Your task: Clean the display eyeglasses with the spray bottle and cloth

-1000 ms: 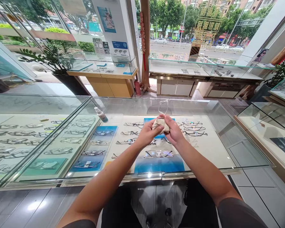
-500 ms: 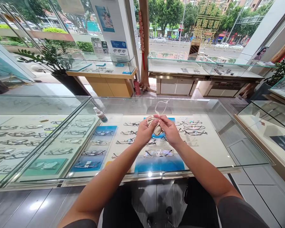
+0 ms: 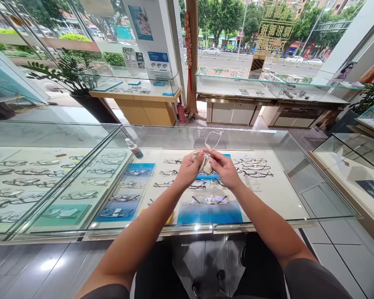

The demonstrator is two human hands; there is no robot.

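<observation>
Over the glass counter, my left hand point(image 3: 189, 167) is closed on a crumpled beige cloth point(image 3: 206, 165), fingers bunched around it. Beside it, almost touching, my right hand point(image 3: 225, 169) pinches a pair of eyeglasses point(image 3: 214, 140) with a pale or clear frame. One lens of the eyeglasses sticks up above my fingers; the rest is hidden by the cloth and my hands. A white spray bottle point(image 3: 134, 148) with a blue lower part stands on the counter, left of my hands.
The glass display counter point(image 3: 277, 199) spans the area before me, with rows of eyeglasses under its top. Another display case point(image 3: 345, 166) stands at the right. Farther off are more glass cases point(image 3: 237, 87), a potted plant point(image 3: 71, 74) and a red fire extinguisher point(image 3: 181, 113).
The view has shifted slightly. My fingers have moved a little on the cloth and the eyeglasses, and the visible lens has tilted slightly. Both hands keep their hold.
</observation>
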